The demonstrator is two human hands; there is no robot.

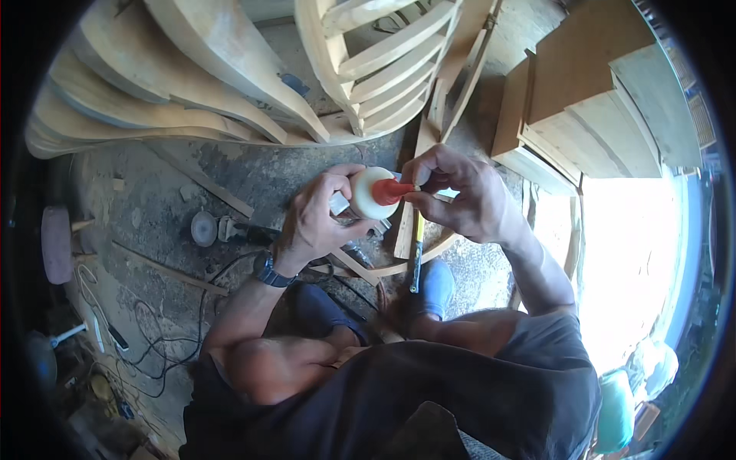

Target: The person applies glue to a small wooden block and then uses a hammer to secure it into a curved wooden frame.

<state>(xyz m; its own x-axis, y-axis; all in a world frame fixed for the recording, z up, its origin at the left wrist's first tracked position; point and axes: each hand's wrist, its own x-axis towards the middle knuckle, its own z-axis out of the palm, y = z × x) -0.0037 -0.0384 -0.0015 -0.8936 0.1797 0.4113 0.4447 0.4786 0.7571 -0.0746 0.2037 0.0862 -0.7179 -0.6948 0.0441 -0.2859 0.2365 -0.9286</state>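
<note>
My left hand, with a dark watch on its wrist, is wrapped round a white glue bottle. The bottle's red cone nozzle points toward my right hand. Thumb and forefinger of that hand pinch the nozzle's tip, where a small pale bit shows between them; I cannot make out what it is. Below the hands, a yellow and dark long-handled tool lies beside a wooden strip, near my blue shoe.
Curved wooden ribs and a slatted wooden frame stand ahead. An angle grinder rests on the dusty floor to the left, among cords and wood strips. Wooden cabinets stand at the right, by a bright opening.
</note>
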